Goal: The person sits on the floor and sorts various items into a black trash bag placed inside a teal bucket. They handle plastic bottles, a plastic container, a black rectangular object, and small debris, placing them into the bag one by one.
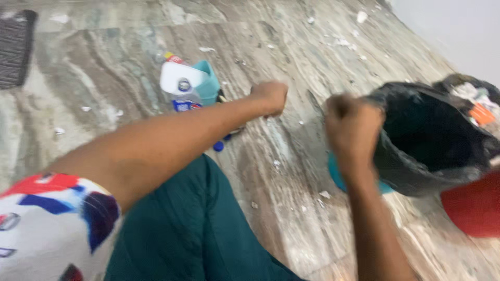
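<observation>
My left hand [271, 97] reaches out low over the marbled floor [125, 67], fingers curled shut near a small dark item beside a teal container [210, 83]; the blur hides whether it grips anything. A clear plastic bottle [182, 91] with a blue label lies against that container, and a blue cap [219, 146] rests on the floor below my forearm. My right hand [353, 130] is a closed fist on the rim of an open black rubbish bag [432, 140], holding its edge up.
White paper scraps litter the floor. A teal object [336, 174] peeks out under the bag, a red one [474, 208] sits at the right edge. More rubbish with an orange piece [482, 113] lies behind the bag. A dark mat [15, 47] lies far left. My green-trousered knee [192, 224] is below.
</observation>
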